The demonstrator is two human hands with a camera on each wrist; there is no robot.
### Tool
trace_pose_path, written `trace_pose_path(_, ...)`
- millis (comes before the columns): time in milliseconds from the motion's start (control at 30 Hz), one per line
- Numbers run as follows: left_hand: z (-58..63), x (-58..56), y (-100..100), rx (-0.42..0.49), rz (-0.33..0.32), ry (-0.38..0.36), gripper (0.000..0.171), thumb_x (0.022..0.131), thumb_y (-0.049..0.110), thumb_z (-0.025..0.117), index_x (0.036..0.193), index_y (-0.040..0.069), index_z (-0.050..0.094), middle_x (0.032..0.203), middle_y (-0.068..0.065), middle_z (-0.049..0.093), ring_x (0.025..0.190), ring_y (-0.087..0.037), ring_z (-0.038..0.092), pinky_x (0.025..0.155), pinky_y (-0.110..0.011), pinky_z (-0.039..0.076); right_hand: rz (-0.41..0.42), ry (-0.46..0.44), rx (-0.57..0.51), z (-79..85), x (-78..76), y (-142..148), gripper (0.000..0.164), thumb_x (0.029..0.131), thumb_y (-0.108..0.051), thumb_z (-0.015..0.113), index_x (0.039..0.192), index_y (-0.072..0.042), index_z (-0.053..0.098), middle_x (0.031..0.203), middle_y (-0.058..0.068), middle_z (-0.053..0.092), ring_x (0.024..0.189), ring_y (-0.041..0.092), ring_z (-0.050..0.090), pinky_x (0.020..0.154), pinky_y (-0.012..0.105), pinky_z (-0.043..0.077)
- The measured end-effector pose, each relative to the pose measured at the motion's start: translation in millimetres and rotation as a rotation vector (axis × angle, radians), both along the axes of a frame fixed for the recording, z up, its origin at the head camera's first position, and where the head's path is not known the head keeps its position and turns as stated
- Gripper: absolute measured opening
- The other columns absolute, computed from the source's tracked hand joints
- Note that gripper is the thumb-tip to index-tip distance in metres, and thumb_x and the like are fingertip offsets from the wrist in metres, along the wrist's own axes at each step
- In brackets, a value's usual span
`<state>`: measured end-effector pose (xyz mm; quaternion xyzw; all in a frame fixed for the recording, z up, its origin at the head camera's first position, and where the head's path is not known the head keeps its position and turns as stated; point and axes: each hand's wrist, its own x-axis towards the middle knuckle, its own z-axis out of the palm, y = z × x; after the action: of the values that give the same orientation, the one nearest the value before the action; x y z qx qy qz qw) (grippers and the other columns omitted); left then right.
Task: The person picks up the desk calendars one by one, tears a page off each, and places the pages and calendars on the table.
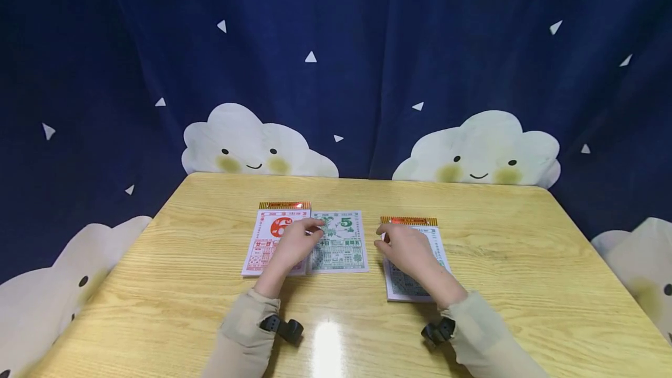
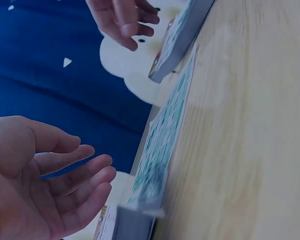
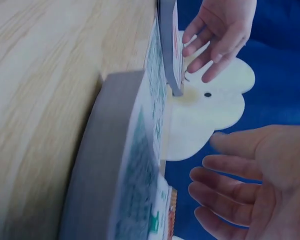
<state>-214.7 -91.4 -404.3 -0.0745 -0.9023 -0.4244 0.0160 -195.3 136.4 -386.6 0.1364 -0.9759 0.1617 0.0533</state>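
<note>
Two thick tear-off calendars lie on the wooden table. The left calendar (image 1: 259,232) has a red 6 on top under a red-and-gold header strip. Beside it is a loose calendar sheet (image 1: 343,252) printed in green with a 5, its left edge against that calendar. My left hand (image 1: 294,244) hovers over the left calendar, fingertips reaching above the sheet, palm and fingers bare in the left wrist view. Over the right calendar (image 1: 440,249), which has green print, my right hand (image 1: 409,248) hovers with loosely bent, bare fingers and hides much of its page.
The wooden table (image 1: 499,255) has rounded far corners. Behind it hangs a dark blue curtain (image 1: 357,45) with white triangles and smiling clouds. A black strap with a small device (image 1: 283,328) circles each sleeved wrist. Light glares on the table's near part.
</note>
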Motion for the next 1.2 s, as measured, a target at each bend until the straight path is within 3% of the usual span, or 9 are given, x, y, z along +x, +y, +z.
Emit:
trace_pose_path(133,0.1,1.7,10,-0.002,-0.049,-0.021,0.028,0.087,0.014,0.054,0.112,0.007,0.064,0.098,-0.006,0.065,0.088,-0.022,0.060,0.063,-0.028,0.046,-0.022,-0.015,-0.013,-2.5,-1.4,8,0.026,0.085,-0.030,0.062,0.102,-0.011,0.067,0.079,0.000,0.064,0.052,0.009,0.050,0.041,0.024,0.037)
trace_pose_path(333,0.7,2.2,27,-0.024,-0.104,-0.022,0.028,0.087,0.014,0.054,0.112,0.007,0.064,0.100,-0.008,0.065,0.091,-0.024,0.060,0.069,-0.031,0.048,-0.064,-0.014,-0.045,-3.3,-2.1,21,0.028,0.085,-0.032,0.061,0.103,-0.012,0.067,0.080,0.000,0.065,0.051,0.009,0.049,0.040,0.026,0.036)
trace_pose_path(633,-3.2,7.6,44,-0.015,-0.176,-0.017,0.030,0.085,0.014,0.055,0.111,0.004,0.064,0.095,-0.009,0.067,0.088,-0.024,0.061,0.068,-0.030,0.049,-0.146,-0.058,-0.085,0.8,-4.2,41,0.032,0.085,-0.031,0.060,0.106,-0.008,0.066,0.085,0.005,0.065,0.062,0.014,0.054,0.048,0.026,0.039)
trace_pose_path(900,-8.2,10.7,60,-0.015,-0.190,-0.032,0.027,0.085,0.015,0.057,0.109,0.006,0.065,0.091,-0.006,0.067,0.083,-0.019,0.060,0.067,-0.028,0.048,-0.171,-0.089,-0.146,6.3,-2.5,55,0.032,0.086,-0.028,0.059,0.109,-0.006,0.064,0.091,0.009,0.065,0.070,0.018,0.056,0.054,0.029,0.041)
trace_pose_path(1200,-7.9,13.5,74,0.003,-0.206,-0.137,0.031,0.085,0.016,0.057,0.113,0.006,0.063,0.094,-0.005,0.065,0.076,-0.015,0.059,0.066,-0.027,0.047,-0.262,-0.159,-0.146,8.1,-0.1,70,0.037,0.085,-0.026,0.061,0.114,-0.003,0.060,0.096,0.012,0.063,0.074,0.021,0.056,0.054,0.029,0.040)
